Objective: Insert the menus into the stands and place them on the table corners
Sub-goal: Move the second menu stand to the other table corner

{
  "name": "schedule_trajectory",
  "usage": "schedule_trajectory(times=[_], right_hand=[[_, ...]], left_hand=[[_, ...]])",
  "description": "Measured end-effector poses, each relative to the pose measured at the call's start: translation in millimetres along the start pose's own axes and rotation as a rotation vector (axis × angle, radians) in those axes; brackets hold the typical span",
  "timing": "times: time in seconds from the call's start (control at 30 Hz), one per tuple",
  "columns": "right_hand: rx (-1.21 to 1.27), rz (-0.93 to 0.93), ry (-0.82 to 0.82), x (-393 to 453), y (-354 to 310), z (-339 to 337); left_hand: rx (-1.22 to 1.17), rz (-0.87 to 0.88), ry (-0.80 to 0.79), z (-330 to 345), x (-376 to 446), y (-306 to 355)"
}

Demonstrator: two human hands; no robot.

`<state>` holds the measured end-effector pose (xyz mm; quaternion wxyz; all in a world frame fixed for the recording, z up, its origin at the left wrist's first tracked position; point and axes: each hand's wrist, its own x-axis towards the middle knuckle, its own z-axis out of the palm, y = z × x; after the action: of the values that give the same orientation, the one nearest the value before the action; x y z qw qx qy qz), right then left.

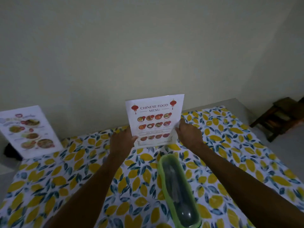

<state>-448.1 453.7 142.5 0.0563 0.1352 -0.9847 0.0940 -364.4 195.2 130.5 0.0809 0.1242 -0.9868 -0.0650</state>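
Observation:
A white sheet headed "Chinese Food Menu" (154, 120) stands upright near the far middle of the table (82, 170), facing me. My left hand (122, 139) grips its lower left edge and my right hand (189, 134) grips its lower right edge. I cannot tell whether a clear stand is around the sheet. A second menu with food pictures (29, 130) stands tilted back at the far left corner of the table, apart from both hands.
A long green-rimmed container with a clear lid (178, 191) lies on the lemon-print tablecloth near my right forearm. A plain wall runs behind the table. A dark wooden stool (279, 116) stands on the floor at the far right.

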Motion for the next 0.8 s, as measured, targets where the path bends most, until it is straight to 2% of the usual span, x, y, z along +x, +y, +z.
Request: schedule_trajectory(times=[0.13,0.27,0.43,0.63,0.8], right_hand=[[-0.031,-0.007,0.039,40,86,-14],[-0.038,-0.008,0.029,84,173,-20],[-0.051,-0.014,-0.001,134,270,-21],[-0.075,0.023,-0.005,191,361,-12],[-0.064,0.054,-0.001,240,416,12]], left_hand=[[0.026,0.022,0.04,14,39,86],[-0.126,-0.009,0.03,38,75,169],[-0.144,0.015,0.011,72,121,259],[-0.175,0.038,-0.005,109,174,347],[-0.214,0.055,-0.016,150,224,386]])
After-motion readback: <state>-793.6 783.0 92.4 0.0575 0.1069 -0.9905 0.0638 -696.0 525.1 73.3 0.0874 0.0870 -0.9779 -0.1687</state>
